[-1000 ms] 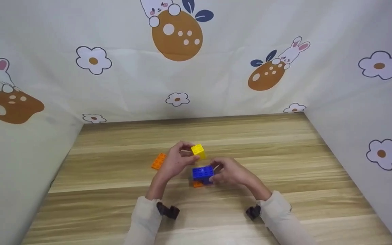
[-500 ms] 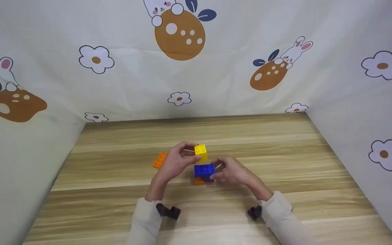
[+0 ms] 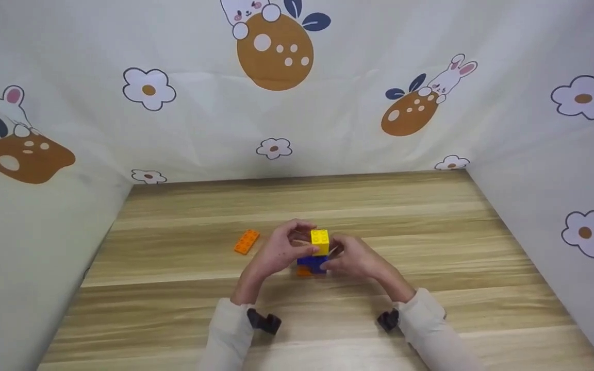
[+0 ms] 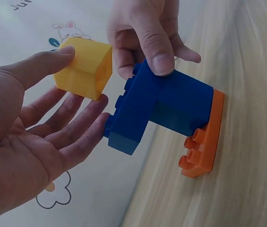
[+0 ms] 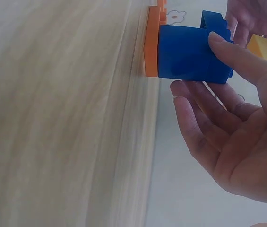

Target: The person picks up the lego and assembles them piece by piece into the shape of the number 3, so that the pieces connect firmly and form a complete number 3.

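My left hand (image 3: 280, 252) pinches a yellow building brick (image 4: 79, 75) between thumb and fingers. In the head view the yellow brick overlaps the top of a small stack. That stack has an orange base plate (image 4: 209, 146) with a blue brick (image 4: 183, 101) at one end. Across the top sits a second blue brick (image 4: 133, 109), jutting out over the bare orange studs. My right hand (image 5: 246, 137) holds the blue bricks, thumb on the near side and fingers beyond. In the left wrist view the yellow brick is apart from the blue studs.
A loose orange plate (image 3: 247, 241) with studs lies on the wooden table (image 3: 173, 309), left of my hands. A pale cloth (image 3: 199, 123) printed with rabbits and flowers rises behind the table and along both sides.
My left hand has brought the yellow brick rightward and nearer, over the blue stack. The loose orange plate now shows whole. My right hand stays at the stack.
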Available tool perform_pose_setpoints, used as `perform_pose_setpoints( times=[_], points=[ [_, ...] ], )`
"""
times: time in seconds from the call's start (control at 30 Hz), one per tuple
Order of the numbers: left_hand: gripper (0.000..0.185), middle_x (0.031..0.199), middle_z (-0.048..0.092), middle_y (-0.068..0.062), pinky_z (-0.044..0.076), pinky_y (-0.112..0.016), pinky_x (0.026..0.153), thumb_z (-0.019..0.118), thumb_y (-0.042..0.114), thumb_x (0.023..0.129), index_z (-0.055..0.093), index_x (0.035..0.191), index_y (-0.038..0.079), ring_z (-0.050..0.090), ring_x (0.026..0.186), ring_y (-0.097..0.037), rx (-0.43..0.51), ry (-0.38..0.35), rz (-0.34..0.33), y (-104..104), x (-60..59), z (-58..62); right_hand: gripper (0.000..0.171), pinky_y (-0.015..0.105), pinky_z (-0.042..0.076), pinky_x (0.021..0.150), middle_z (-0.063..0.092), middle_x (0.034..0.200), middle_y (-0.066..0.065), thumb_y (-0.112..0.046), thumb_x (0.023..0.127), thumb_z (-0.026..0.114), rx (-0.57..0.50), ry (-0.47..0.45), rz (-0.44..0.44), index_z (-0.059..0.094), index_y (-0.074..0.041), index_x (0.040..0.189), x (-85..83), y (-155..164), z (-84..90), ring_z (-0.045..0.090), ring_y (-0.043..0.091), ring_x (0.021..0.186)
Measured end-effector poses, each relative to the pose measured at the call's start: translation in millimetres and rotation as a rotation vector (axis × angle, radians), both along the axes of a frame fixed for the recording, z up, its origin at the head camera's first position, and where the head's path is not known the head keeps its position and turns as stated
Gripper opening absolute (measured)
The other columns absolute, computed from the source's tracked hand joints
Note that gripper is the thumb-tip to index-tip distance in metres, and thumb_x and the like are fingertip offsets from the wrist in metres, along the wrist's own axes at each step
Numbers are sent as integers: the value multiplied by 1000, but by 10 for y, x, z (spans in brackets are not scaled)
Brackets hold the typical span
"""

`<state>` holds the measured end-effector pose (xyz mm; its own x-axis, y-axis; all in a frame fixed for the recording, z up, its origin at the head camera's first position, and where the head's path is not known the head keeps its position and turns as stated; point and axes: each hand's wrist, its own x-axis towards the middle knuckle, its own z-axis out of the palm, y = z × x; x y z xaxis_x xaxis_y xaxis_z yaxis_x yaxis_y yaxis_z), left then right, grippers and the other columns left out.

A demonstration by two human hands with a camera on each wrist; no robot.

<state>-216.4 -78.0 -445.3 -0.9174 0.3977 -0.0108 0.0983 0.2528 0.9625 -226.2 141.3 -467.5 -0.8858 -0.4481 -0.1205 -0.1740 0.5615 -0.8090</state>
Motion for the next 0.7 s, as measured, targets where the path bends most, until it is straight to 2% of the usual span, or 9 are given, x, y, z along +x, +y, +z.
perform_pose_setpoints(
  times=[0.13,0.37,0.7],
  points=[
    [46,126,65,-11,53,-42,102,76,25,90,59,130,6,66,115,-25,2,8,-3,12,-8,-32,38,37,58,87,71,111,9,-17,83,82,-3,-7,0,65,-6,115,1,10,-2,67,21,99],
    [42,124,68,-10,53,-42,103,78,23,89,61,124,8,65,117,-24,-4,-36,-5,28,-39,-89,36,37,58,85,72,108,8,-19,81,84,4,24,7,67,-8,111,1,7,-2,68,22,98],
    [41,126,67,-10,51,-44,104,76,22,90,60,125,8,65,118,-25,13,-50,-23,38,-50,-121,36,36,58,85,71,108,7,-20,82,83,17,12,2,66,-10,112,-8,4,0,67,21,96]
  ],
)
